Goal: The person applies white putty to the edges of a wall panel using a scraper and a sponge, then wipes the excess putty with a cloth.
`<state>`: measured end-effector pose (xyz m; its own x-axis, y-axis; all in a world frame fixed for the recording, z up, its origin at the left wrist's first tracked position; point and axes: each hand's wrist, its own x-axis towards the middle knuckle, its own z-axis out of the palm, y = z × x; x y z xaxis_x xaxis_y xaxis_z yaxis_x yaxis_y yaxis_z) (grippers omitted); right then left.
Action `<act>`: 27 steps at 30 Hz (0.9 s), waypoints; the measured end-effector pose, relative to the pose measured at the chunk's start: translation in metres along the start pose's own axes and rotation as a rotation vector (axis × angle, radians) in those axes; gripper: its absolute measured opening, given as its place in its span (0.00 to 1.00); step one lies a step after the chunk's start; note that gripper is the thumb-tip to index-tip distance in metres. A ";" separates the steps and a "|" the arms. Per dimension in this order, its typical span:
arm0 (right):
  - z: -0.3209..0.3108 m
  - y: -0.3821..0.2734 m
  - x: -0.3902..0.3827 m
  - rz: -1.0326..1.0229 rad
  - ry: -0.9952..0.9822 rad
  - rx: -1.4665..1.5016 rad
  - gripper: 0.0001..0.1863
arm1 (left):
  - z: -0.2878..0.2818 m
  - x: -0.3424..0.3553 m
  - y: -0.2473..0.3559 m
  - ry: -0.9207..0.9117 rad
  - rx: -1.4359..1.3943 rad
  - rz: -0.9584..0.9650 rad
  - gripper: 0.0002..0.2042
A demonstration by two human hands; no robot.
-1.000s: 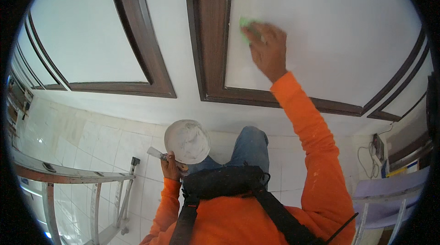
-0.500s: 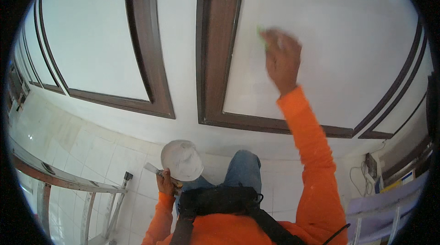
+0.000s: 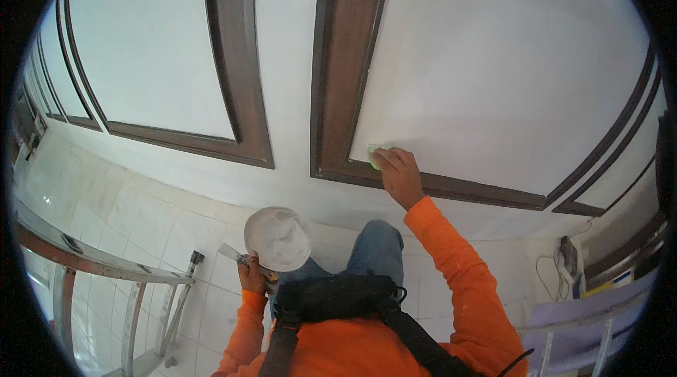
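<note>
My left hand [image 3: 252, 277] is closed around a putty knife [image 3: 230, 253], whose flat metal blade points out to the left. The same hand is at the side of a round tub [image 3: 255, 234] and appears to steady it; the grip under the tub is hidden. White paste [image 3: 288, 237] lies in the tub. My right hand [image 3: 400, 174] pinches a small light green spreader [image 3: 374, 154]. It is at the lower left corner of a white wall panel [image 3: 493, 81], just inside the dark brown wooden moulding [image 3: 444, 184].
A second framed panel [image 3: 148, 59] is on the wall to the left. A metal ladder [image 3: 106, 263] stands on the tiled floor [image 3: 144, 225] at the lower left. At the right are a cable [image 3: 541, 275] and a purple surface with metal rails [image 3: 571, 338].
My right hand has come down the panel with the green spreader, from its upper part to the bottom left corner. My left hand still holds the putty knife by the tub.
</note>
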<state>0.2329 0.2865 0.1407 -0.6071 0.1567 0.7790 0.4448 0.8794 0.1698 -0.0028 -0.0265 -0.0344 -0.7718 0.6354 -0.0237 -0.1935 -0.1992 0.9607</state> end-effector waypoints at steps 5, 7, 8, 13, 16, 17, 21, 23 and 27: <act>-0.041 0.008 0.054 0.035 0.255 0.001 0.20 | -0.010 0.005 0.000 -0.015 0.014 0.033 0.14; -0.052 0.008 0.078 0.030 0.305 -0.079 0.22 | 0.000 0.000 0.014 -0.009 0.044 -0.066 0.13; -0.047 0.011 0.081 0.037 0.297 -0.078 0.22 | 0.004 0.000 0.013 -0.010 0.050 -0.076 0.13; 0.013 0.000 0.019 -0.020 0.064 -0.166 0.23 | 0.007 -0.003 0.010 -0.028 0.109 -0.060 0.12; 0.021 -0.024 -0.020 0.032 -0.029 0.009 0.21 | 0.000 -0.001 0.000 0.070 0.155 -0.003 0.12; 0.017 -0.029 -0.024 0.121 -0.020 0.111 0.19 | -0.004 -0.001 -0.004 0.072 0.159 -0.008 0.12; 0.010 -0.041 -0.020 0.523 0.060 0.533 0.14 | -0.016 0.003 -0.006 0.045 0.152 -0.063 0.11; 0.010 -0.046 -0.020 0.825 -0.032 0.784 0.11 | -0.012 0.006 0.000 0.026 0.166 -0.080 0.11; 0.026 -0.052 -0.025 0.948 0.037 0.942 0.10 | 0.019 0.003 0.023 0.022 0.098 -0.024 0.10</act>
<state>0.2075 0.2488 0.0968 -0.2936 0.8764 0.3817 0.0517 0.4133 -0.9091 0.0019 -0.0155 -0.0074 -0.7812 0.6222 -0.0521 -0.1525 -0.1092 0.9822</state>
